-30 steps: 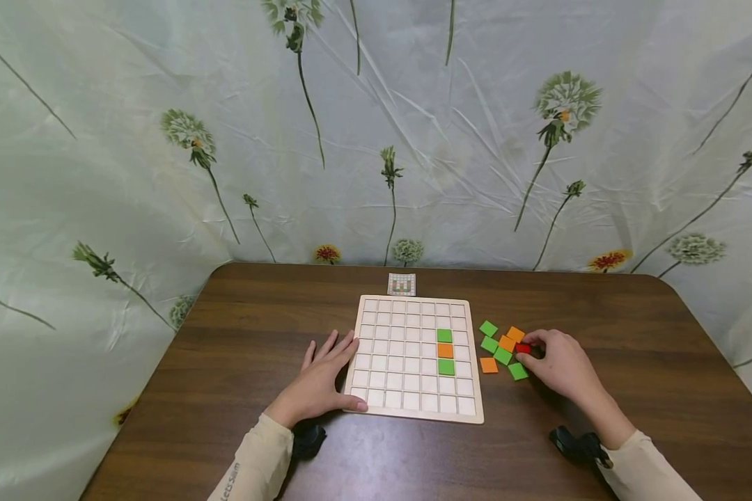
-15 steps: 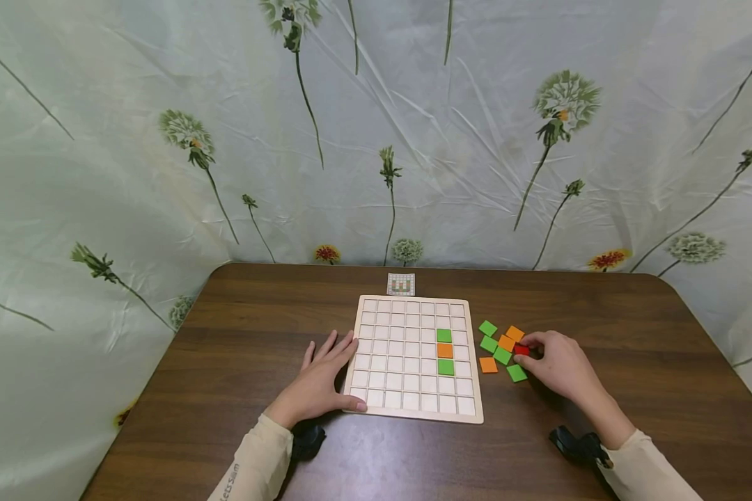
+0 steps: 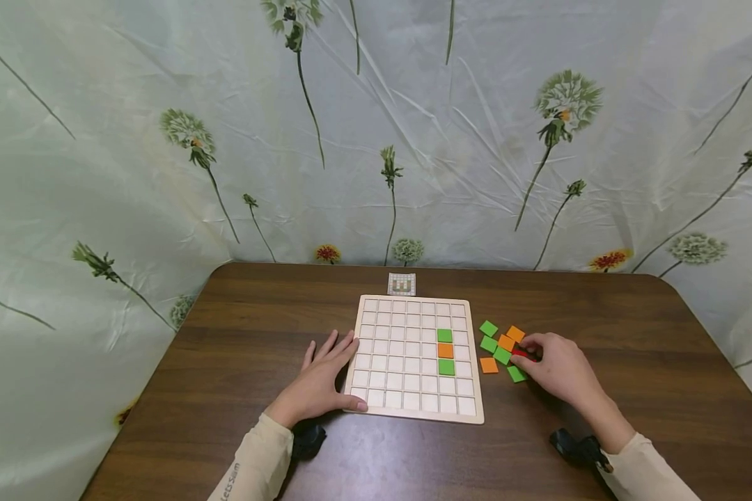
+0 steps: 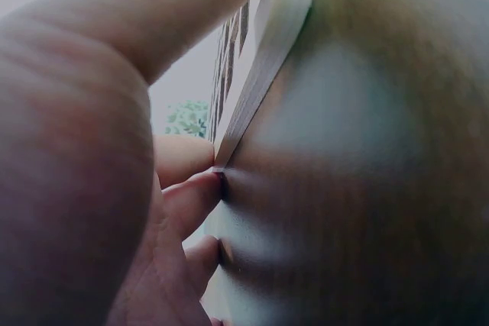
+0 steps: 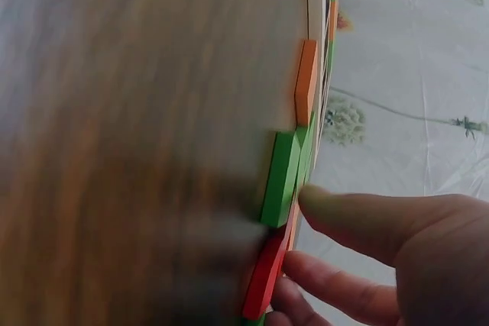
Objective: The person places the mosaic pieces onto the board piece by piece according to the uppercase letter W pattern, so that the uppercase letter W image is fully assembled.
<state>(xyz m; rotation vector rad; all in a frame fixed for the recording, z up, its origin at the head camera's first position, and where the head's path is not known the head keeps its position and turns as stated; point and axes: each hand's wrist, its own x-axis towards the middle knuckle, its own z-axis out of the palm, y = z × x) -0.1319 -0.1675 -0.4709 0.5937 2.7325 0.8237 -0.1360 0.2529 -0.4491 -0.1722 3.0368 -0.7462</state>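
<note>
1) Left hand (image 3: 319,383) spread at left edge of grid board (image 3: 393,362), thumb on its near-left corner
2) Right hand (image 3: 560,365) pinching red tile (image 3: 518,353), right of board
3) Loose tiles (image 3: 503,356), green and orange, just beside it

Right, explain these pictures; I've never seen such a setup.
No machine: a person works bare-handed. The wide picture comes from a head camera; the close ones come from a camera on each wrist. On the brown wooden table lies a pale wooden square grid board bearing two green square tiles and an orange one in one column. Behind it lies a small pale printed card; beside the board, more green and orange tiles. The left hand rests against the board's left edge, and the right hand pinches a flat red tile.
</note>
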